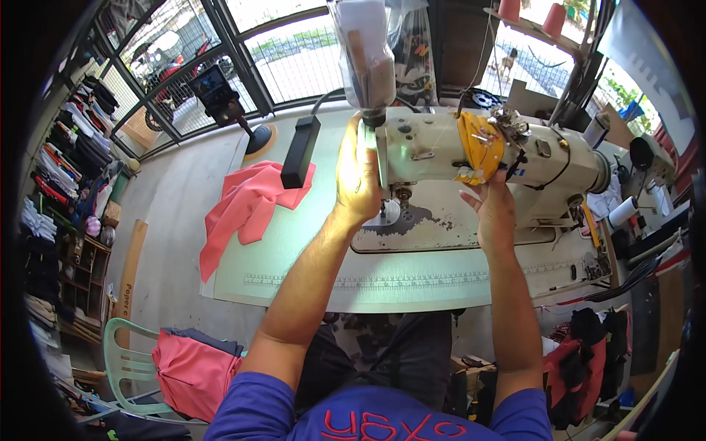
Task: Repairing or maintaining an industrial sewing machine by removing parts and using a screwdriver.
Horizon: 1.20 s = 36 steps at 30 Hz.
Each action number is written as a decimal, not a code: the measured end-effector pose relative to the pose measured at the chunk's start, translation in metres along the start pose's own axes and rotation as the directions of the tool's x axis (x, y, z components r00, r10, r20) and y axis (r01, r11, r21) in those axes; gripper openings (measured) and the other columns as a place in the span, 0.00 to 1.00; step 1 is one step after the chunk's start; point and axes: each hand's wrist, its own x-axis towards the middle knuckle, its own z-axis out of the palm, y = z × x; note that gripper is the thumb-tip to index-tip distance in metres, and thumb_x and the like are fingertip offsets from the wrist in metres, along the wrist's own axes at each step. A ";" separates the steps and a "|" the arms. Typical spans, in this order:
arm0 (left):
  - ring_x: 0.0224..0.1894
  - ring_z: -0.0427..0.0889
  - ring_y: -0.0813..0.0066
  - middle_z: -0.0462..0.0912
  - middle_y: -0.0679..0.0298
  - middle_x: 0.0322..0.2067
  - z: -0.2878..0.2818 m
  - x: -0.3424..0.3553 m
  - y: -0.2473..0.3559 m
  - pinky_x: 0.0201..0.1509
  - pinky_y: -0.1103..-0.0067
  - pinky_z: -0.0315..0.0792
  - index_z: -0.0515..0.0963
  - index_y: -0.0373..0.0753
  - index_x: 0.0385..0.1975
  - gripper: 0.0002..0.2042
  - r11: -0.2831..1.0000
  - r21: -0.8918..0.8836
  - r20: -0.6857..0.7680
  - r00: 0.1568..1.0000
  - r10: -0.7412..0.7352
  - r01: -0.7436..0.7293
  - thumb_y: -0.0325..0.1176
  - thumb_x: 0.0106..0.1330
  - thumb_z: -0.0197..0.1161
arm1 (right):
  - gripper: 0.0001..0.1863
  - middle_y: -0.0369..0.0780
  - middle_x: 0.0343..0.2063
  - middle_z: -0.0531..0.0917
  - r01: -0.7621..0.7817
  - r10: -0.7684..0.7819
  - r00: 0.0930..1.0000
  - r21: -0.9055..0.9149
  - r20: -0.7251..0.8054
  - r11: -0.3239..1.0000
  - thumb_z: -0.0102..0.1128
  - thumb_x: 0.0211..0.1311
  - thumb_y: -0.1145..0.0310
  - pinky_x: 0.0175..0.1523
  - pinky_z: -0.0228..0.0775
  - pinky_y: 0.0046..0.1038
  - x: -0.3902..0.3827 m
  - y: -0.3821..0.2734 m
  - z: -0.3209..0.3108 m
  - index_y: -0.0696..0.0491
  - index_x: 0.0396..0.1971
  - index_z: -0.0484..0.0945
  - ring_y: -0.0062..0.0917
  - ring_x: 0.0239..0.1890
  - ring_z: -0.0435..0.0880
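Note:
A white sewing machine point(434, 140) with worn, chipped paint stands across the table. My left hand point(359, 176) lies along the left end of its head, fingers stretched upward, lit by a bright lamp glow. Beside it, the needle area point(386, 209) shows no cloth under it. Wrapped round the machine's arm is a yellow cloth pincushion point(482, 151) stuck with several pins. My right hand point(491, 202) reaches to its lower edge, fingertips touching it, the other fingers apart. Whether a pin is between those fingertips is too small to tell.
Coral cloth point(257, 198) lies left on the table near a black box-shaped lamp point(300, 154). A printed ruler strip point(368, 281) runs along the front. More coral fabric point(193, 367) rests on a green chair point(129, 360). A phone on a stand point(219, 95) stands behind.

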 end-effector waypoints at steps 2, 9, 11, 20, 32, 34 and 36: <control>0.62 0.66 0.49 0.67 0.43 0.59 -0.002 -0.004 -0.004 0.67 0.68 0.57 0.59 0.25 0.63 0.31 0.990 0.110 -0.024 0.995 0.092 -0.089 0.50 0.75 0.37 | 0.38 0.39 0.51 0.78 0.005 -0.005 1.000 0.005 -0.005 1.000 0.48 0.64 0.35 0.55 0.70 0.34 0.001 0.006 -0.003 0.55 0.57 0.68 0.30 0.53 0.78; 0.68 0.58 0.47 0.59 0.39 0.65 0.000 -0.005 0.024 0.72 0.66 0.50 0.54 0.24 0.66 0.30 0.933 0.166 0.034 0.944 -0.328 0.319 0.46 0.76 0.37 | 0.37 0.43 0.54 0.76 -0.108 0.110 0.993 -0.047 0.036 0.993 0.44 0.68 0.38 0.63 0.63 0.36 -0.005 0.005 -0.030 0.57 0.62 0.65 0.32 0.57 0.75; 0.70 0.55 0.46 0.56 0.39 0.66 -0.015 -0.019 0.014 0.73 0.66 0.48 0.50 0.23 0.67 0.32 0.974 0.194 0.013 0.993 -0.119 0.114 0.45 0.75 0.40 | 0.36 0.47 0.56 0.75 -0.073 0.078 0.996 -0.116 0.047 0.991 0.40 0.72 0.43 0.67 0.59 0.37 -0.028 0.009 -0.029 0.60 0.64 0.62 0.35 0.61 0.72; 0.35 0.80 0.64 0.79 0.54 0.33 -0.164 -0.213 0.107 0.39 0.72 0.73 0.74 0.32 0.39 0.17 0.810 0.568 -0.066 0.989 -0.133 0.147 0.41 0.75 0.45 | 0.11 0.43 0.20 0.82 -0.214 0.416 0.909 -0.880 -0.020 0.425 0.59 0.65 0.67 0.29 0.71 0.27 -0.242 -0.009 -0.062 0.61 0.29 0.79 0.21 0.24 0.82; 0.58 0.73 0.50 0.74 0.48 0.57 -0.251 -0.427 0.010 0.64 0.70 0.62 0.65 0.31 0.61 0.31 0.429 0.275 0.178 0.393 -0.902 0.860 0.55 0.74 0.36 | 0.10 0.48 0.29 0.80 0.443 -0.121 0.884 -0.724 0.452 0.529 0.52 0.67 0.70 0.40 0.72 0.32 -0.143 0.006 0.031 0.61 0.39 0.78 0.34 0.32 0.81; 0.60 0.71 0.50 0.73 0.47 0.58 -0.230 -0.379 0.009 0.65 0.70 0.61 0.65 0.30 0.61 0.32 0.375 0.089 0.179 0.355 -0.918 0.923 0.54 0.75 0.35 | 0.10 0.51 0.38 0.79 0.653 -0.220 0.758 -0.705 0.615 0.277 0.51 0.65 0.71 0.47 0.72 0.39 -0.076 0.023 0.047 0.59 0.42 0.77 0.44 0.44 0.78; 0.62 0.69 0.51 0.72 0.47 0.59 -0.238 -0.350 0.026 0.66 0.70 0.60 0.64 0.30 0.62 0.32 0.282 -0.076 0.176 0.291 -0.940 0.956 0.54 0.76 0.34 | 0.14 0.53 0.41 0.78 0.652 -0.126 0.757 -0.755 0.642 0.068 0.50 0.64 0.72 0.48 0.72 0.40 -0.021 0.069 0.041 0.59 0.47 0.76 0.45 0.48 0.76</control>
